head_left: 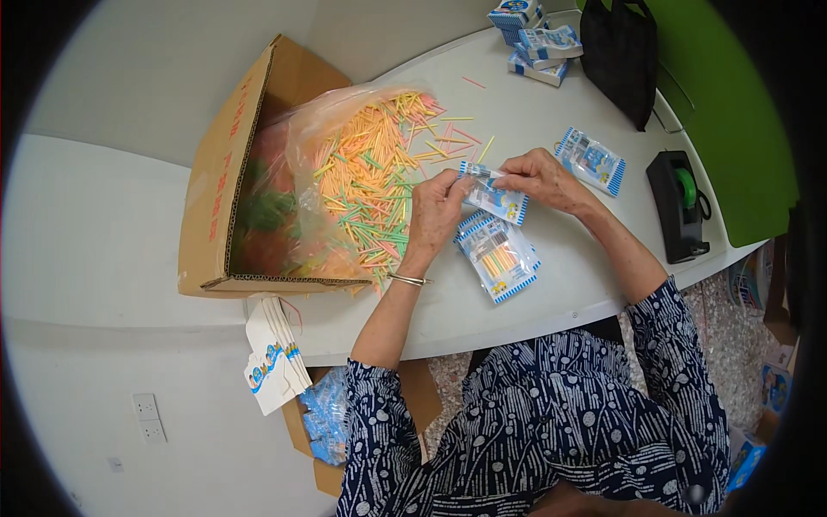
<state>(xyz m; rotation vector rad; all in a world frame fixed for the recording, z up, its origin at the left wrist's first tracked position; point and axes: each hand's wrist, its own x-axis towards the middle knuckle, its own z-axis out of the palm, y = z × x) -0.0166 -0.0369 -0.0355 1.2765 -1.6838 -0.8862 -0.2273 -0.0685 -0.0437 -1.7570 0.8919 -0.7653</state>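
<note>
My left hand (435, 211) and my right hand (544, 179) both pinch the upper end of a small clear plastic packet (503, 205) with blue-and-white striped edges. The fingers hide part of that end, and I cannot tell whether it is sealed. Just below it on the table lie overlapping filled packets (497, 258), with thin sticks showing through the film. To the left of my left hand, a heap of short thin sticks (366, 164) in orange, yellow, green and pink spills out of a clear plastic liner (312, 125).
The liner comes from a cardboard box (211, 189) tipped on its side. More packets (591, 161) lie right of my right hand, near a black tape dispenser (674, 211). Stacked packs (538, 47) and a black bag (618, 65) stand farther back. White folded cartons (277, 362) hang at the left edge.
</note>
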